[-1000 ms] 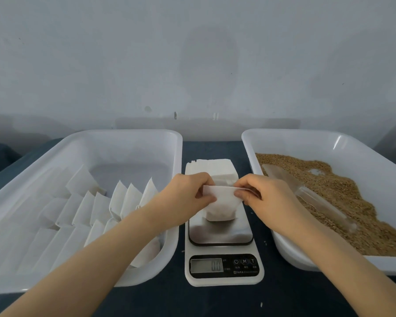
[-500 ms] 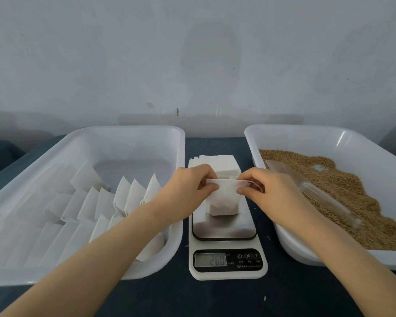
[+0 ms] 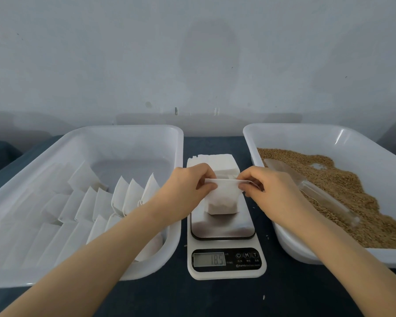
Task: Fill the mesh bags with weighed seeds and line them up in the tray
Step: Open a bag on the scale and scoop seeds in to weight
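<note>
A small white mesh bag [image 3: 223, 200] stands on the steel platform of the kitchen scale [image 3: 224, 227], its bottom bulging. My left hand [image 3: 188, 191] pinches the bag's top left edge and my right hand [image 3: 270, 191] pinches its top right edge, holding the mouth between them. The scale display [image 3: 212, 259] reads about 18.5. The left white tray [image 3: 133, 133] holds several filled bags [image 3: 124, 197] leaning in rows. The right white tray [image 3: 284, 129] holds brown seeds [image 3: 343, 186] with a clear scoop [image 3: 313, 191] lying on them.
A stack of flat empty white bags [image 3: 217, 162] lies on the dark table behind the scale, between the two trays. A few loose seeds [image 3: 263, 297] dot the dark tabletop [image 3: 215, 300] in front. A grey wall stands close behind the trays.
The bag has come down onto the scale platform and stays there; the display went from 0 to about 20, now about 18.5. Both hands keep pinching the bag's top.
</note>
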Available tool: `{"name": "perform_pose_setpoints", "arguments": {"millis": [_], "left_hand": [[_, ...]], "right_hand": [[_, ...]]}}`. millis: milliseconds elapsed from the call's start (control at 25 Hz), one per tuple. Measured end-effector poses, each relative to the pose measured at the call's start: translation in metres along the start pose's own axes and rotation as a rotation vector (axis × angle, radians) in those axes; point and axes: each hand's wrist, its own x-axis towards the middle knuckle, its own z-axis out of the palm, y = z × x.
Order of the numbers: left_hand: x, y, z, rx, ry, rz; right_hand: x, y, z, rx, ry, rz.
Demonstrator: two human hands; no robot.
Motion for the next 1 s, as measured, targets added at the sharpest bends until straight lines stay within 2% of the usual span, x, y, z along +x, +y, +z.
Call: {"name": "perform_pose_setpoints", "arguments": {"millis": [400,600,800,1000], "left_hand": [[-0.0003,-0.0012,0.0004,-0.015,0.004,-0.011],[0.001,-0.0018,0.001,-0.199,0.055,-0.102],[0.0025,-0.0021,0.003,-0.119,0.012,-0.098],[0.0016,-0.0012,0.0022,-0.074,-0.001,-0.099]], "right_hand": [[0.0,-0.0001,0.0008,-0.009,0.004,-0.001],[-0.0002,-0.0052,-0.0027,0.021,0.141,-0.109],[-0.0005,-0.0022,-0.0002,-0.004,0.031,-0.016],[0.0,-0.0029,-0.0001,-0.007,0.026,0.002]]}}
